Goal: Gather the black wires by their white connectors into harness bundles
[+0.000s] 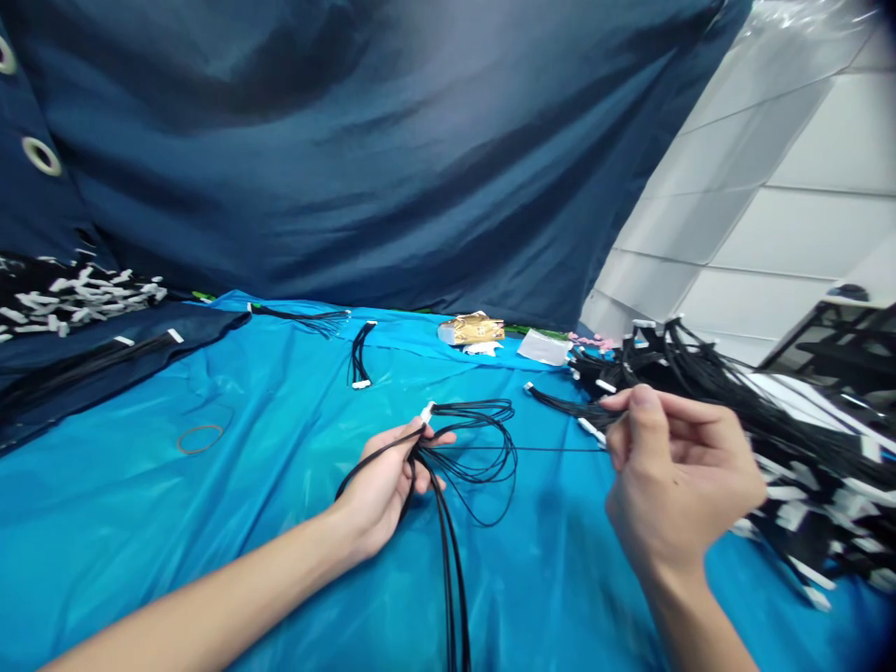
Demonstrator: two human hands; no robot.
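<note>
Between my hands stretches one black wire [553, 449], right [676, 467] pinching it, left [396, 476] (palm up) gripping the looped bundle [483, 439].

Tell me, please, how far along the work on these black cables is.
Possibly done: the short cable lying apart. In hand: the left hand holds a looped bundle, the right hand a strand stretched from it. Probably left: tidying the bundle's loose loops; whether the heap at right is finished, I cannot tell.
</note>
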